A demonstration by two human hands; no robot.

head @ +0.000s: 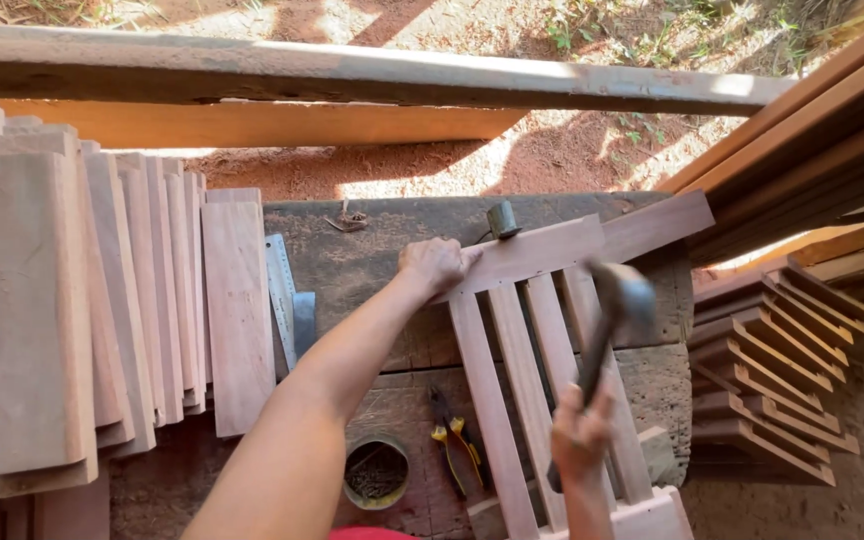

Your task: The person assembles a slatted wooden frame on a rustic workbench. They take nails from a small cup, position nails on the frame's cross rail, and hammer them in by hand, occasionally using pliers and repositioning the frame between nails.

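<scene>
Stacked wooden boards (pixel 42 300) lie at far left, a metal square (pixel 287 305) beside them. The left hand (pixel 437 265) presses its fingers flat on the slatted frame's (pixel 532 330) top rail. Right hand (pixel 580 435) grips a raised hammer (pixel 617 305) (head blurred) above the slats.

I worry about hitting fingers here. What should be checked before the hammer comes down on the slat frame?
1. Right hand grips the hammer handle: ok.
2. Left hand presses the crosspiece down: ok.
3. Left fingers away from the strike spot: cannot tell, the hammer head is blurred.
4. Nail set upright: cannot tell, none visible.
5. Slats lie flat on the bench: ok.
6. Pliers and nail can out of the swing path: ok.
</scene>
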